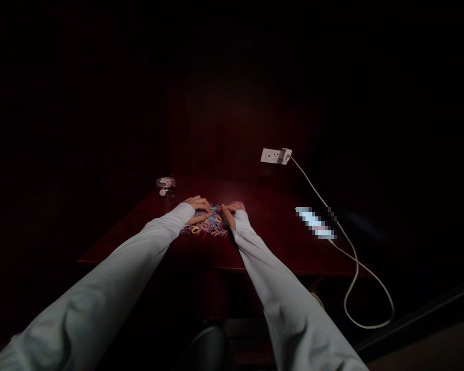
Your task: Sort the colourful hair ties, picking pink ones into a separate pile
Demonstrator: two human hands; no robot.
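Note:
A loose pile of small colourful hair ties [205, 225], in yellow, pink, purple and blue, lies on the dark red table [286, 247]. My left hand [198, 208] rests at the left side of the pile, thumb and fingers apart, with the fingertips over the ties. At the pile's right side is my right hand [231, 212], its fingers bent and spread toward the left hand. Nothing gripped shows in either hand, though the light is dim and some fingertips are partly hidden. Long pale sleeves cover both arms.
A clear round container [166, 186] with pinkish contents stands at the table's back left. On the right lies a lit, blurred-out phone [313, 222]. Its white cable [355, 257] loops past the table edge and up to a charger in the wall socket [272, 156].

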